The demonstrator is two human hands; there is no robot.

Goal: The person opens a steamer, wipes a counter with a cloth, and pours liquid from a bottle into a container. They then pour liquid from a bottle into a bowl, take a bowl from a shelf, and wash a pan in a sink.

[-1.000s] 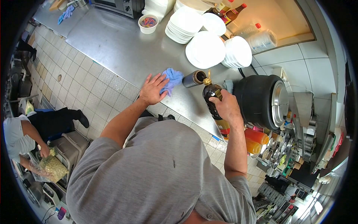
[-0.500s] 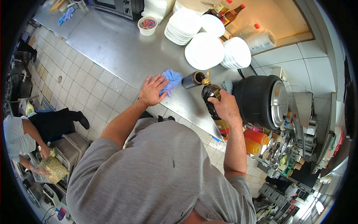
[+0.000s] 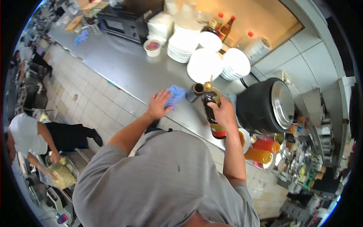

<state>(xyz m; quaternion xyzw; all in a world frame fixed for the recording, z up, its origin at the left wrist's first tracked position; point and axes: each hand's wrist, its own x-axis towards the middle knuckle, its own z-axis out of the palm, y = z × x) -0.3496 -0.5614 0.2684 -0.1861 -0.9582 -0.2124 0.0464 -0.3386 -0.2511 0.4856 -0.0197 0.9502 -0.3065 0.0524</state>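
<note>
My left hand lies at the counter's front edge, its fingers spread and touching the side of a crumpled blue cloth. My right hand is wrapped round a dark bottle with a gold pump top and a red and yellow label. The bottle looks roughly upright. Just left of its neck, an open dark container stands on the steel counter, to the right of the cloth.
Stacked white plates and a tub of coloured bands stand behind. A black round cooker is at right, with orange sauce bottles nearer. At left, a person handles a bag of pale food.
The camera view has shifted and tilted. My right hand still grips the bottle, which now stands more clear of the sauce bottles. My left hand remains beside the cloth.
</note>
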